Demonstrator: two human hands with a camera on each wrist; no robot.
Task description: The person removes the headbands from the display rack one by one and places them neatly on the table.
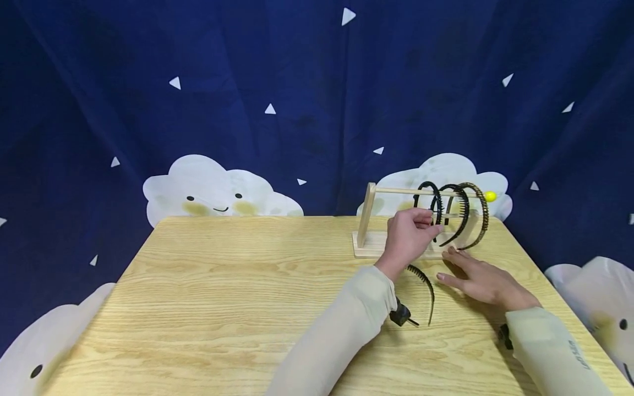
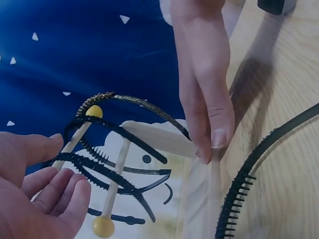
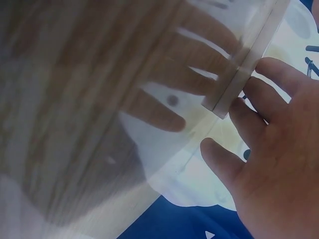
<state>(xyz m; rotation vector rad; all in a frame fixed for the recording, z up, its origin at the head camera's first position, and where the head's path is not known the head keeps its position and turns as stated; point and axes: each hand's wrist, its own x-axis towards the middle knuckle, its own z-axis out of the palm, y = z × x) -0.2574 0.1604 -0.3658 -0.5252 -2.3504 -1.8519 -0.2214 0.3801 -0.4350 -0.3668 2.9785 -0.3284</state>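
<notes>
A light wooden stand [image 1: 365, 220] holds three headbands on its upper rod. My left hand [image 1: 407, 235] is at the leftmost one, a black headband [image 1: 437, 201], and pinches its side between thumb and fingers. To the right hang a toothed black headband [image 1: 464, 212] and a brown patterned headband [image 1: 482, 220]. My right hand [image 1: 487, 281] rests its fingertips on the front edge of the stand's base [image 2: 199, 199], fingers fairly straight. Another toothed black headband [image 1: 430, 291] lies on the table between my forearms, partly hidden by the left wrist.
Yellow balls cap the rod ends, one [image 1: 490, 196] at the upper right and another yellow ball [image 2: 103, 226] in the left wrist view. The wood-grain table [image 1: 208, 308] stretches to the left. A dark blue curtain [image 1: 297, 66] with clouds hangs behind it.
</notes>
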